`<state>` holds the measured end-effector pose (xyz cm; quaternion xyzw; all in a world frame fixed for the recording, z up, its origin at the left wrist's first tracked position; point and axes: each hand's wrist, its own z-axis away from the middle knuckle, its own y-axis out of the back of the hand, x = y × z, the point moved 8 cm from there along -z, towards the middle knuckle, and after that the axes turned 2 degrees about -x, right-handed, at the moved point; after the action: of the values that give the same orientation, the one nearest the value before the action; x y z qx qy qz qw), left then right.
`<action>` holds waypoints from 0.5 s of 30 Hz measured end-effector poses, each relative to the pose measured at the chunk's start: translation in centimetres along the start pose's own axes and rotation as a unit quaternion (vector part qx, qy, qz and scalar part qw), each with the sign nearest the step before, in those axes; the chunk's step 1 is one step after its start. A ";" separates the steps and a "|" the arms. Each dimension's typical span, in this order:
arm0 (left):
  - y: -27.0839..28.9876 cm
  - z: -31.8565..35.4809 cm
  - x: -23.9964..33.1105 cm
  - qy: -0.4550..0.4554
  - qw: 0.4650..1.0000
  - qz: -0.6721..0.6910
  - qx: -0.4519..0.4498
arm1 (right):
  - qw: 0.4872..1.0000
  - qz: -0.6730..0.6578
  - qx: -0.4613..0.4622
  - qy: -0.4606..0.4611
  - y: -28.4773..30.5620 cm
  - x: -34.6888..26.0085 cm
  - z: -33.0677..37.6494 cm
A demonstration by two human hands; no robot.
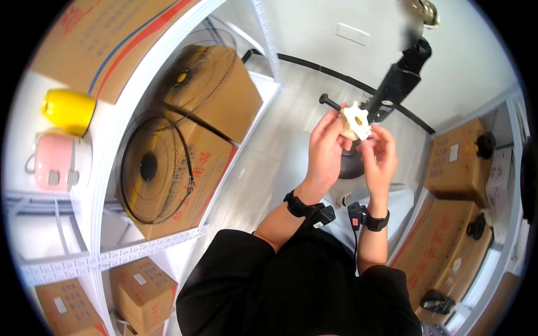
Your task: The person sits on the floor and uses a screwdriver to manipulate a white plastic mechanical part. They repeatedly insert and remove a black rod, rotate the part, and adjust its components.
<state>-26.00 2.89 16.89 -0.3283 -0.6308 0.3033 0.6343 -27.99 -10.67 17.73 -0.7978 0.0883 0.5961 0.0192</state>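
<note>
A cream-coloured, star-edged plastic part (355, 120) with a hole through its middle is raised in front of me. My left hand (324, 157) pinches its left side between thumb and fingers. My right hand (381, 159) has curled fingers and thumb at its lower right edge, gripping it too. A black rod with a knobbed end (329, 101) sticks out to the left, just beyond my left fingers; how it joins the part is hidden. Just behind the part rises a black stand (395, 84), over a dark round base (352, 163) half hidden by my hands.
Blurred metal parts (425, 12) top the stand. On the left shelf (120, 259), round black fan grilles (148, 167) lean against cardboard boxes (216, 147), near a yellow container (68, 112) and a pink appliance (54, 161). More boxes (437, 246) with small black parts stand at right.
</note>
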 end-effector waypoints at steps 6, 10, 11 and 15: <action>1.5 1.5 2.9 -0.055 0.998 -0.015 0.035 | 0.984 0.135 -0.045 0.108 -3.2 -1.8 0.2; 0.9 1.7 1.6 -0.022 0.999 -0.020 0.017 | 0.991 0.093 -0.092 0.038 -2.3 -0.4 0.8; 0.6 1.5 1.2 -0.015 1.000 -0.015 0.007 | 0.992 0.058 -0.107 -0.006 -2.0 0.4 0.9; -0.4 0.5 -1.4 0.021 1.000 0.006 -0.010 | 0.996 0.067 -0.048 -0.021 0.6 0.8 1.0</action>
<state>-26.52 1.59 16.36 -0.3448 -0.6186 0.2939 0.6419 -28.76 -11.26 16.69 -0.7776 0.1121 0.6160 -0.0576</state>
